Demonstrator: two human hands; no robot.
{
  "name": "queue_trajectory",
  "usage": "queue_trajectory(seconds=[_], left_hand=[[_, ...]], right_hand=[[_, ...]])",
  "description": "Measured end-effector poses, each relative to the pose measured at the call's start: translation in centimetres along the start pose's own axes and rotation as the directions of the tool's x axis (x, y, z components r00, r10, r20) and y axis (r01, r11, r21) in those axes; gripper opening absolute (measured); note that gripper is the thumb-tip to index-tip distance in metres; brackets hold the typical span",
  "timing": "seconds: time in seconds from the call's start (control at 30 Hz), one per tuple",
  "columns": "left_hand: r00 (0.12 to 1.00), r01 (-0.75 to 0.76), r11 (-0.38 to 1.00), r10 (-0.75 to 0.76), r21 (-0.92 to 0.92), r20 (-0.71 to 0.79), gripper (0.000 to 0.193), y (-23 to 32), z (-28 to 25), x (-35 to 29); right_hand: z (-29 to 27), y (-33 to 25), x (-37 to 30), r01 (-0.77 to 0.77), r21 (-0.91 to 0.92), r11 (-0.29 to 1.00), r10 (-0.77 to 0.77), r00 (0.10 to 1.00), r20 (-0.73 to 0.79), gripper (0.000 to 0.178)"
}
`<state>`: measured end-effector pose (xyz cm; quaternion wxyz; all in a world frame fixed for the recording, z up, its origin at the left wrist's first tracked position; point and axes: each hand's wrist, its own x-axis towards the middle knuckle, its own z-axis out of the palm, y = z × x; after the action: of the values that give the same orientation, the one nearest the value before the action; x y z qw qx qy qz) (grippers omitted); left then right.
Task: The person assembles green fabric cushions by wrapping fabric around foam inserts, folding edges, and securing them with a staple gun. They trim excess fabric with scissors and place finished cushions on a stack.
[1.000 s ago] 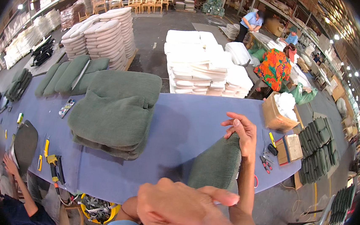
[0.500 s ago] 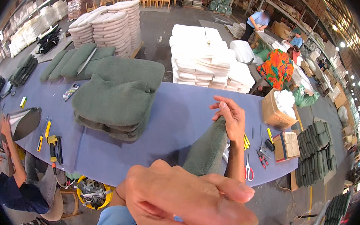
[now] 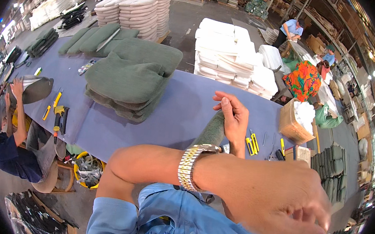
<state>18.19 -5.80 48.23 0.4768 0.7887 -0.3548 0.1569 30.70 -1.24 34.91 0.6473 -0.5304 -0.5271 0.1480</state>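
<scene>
Out across a busy workshop floor [image 3: 184, 17], in to a long blue table [image 3: 188, 104]. Straight to the green cushion [image 3: 211, 128], there at the near side of the tabletop, on its narrow edge by the look of it, long axis slanting from lower left to upper right, lower end hidden behind the forearm with the watch [image 3: 188, 165]. And right at the upper tip, the right hand [image 3: 234, 120]: touching, clearly the nearer of the two, thumb up, fingers loosely bent toward the left, no telling how firm the hold. Then the left hand [image 3: 282, 195], stretched clean across the body, in front of the right forearm, well apart from the cushion, off to its lower right! Fingers half curled and pointing down, nothing visible in them, but no telling for sure with the palm turned away. Just right of the right hand, two yellow cutters [image 3: 255, 143]; farther right, a carton [image 3: 290, 120] of white stuffing [image 3: 304, 114]. Leftward, a thick green pile [image 3: 124, 83]; past the far edge, white stacks [image 3: 223, 51].
</scene>
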Motion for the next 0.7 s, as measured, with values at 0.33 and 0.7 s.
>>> queue_trajectory(seconds=[0.33, 0.7], left_hand=[[0.995, 0.052, 0.956, -0.073, 0.288, 0.062, 0.03, -6.4, 4.6, 5.8], [0.955, 0.228, 0.386, 0.089, 0.894, -0.282, 0.038, -9.1, 1.8, 4.4]], right_hand=[[-8.0, 2.5, -1.8, -0.034, 0.067, 0.997, 0.038, 0.997, -0.065, 0.031], [-7.1, 5.8, -1.0, 0.01, 0.106, 0.994, 0.005, 0.991, -0.135, 0.028]])
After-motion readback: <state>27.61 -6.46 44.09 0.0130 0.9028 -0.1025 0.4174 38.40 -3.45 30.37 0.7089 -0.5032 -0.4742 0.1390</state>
